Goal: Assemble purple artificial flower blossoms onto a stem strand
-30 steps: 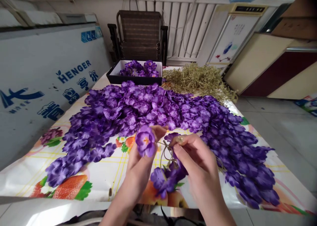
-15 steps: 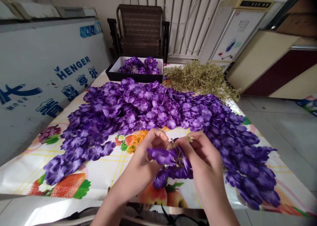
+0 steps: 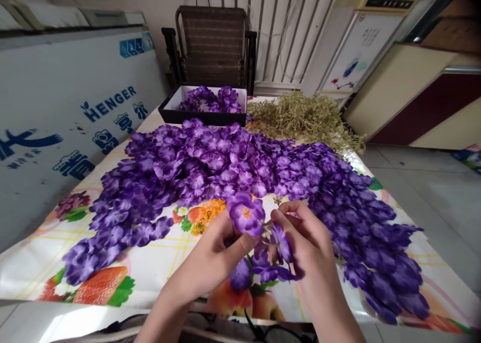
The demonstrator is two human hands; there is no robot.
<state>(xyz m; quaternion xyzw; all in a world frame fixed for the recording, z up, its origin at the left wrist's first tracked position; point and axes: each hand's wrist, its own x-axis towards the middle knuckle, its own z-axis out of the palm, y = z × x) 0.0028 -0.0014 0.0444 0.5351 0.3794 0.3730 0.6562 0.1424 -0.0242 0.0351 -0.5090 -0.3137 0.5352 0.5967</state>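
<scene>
The purple bloom (image 3: 246,213) in the left hand (image 3: 216,252) has turned: half a second ago it lay edge-on and lower, and now its orange centre faces up. The left grip is closed on it, thumb beneath, other fingertips hidden. The right hand (image 3: 310,250) appears to pinch the sprig (image 3: 272,272), its thumb and forefinger drawn together near a pale tip, though the contact is partly covered. The sprig's flowers hang between the hands, above the near part of the bench (image 3: 158,263). Bloom and sprig now sit close together; I judge the work is still on this one piece, and cannot tell whether they are joined. Beyond, the purple petal heap (image 3: 210,157), black box (image 3: 199,118) at far left and greenish stems (image 3: 306,117) at far right look undisturbed.
</scene>
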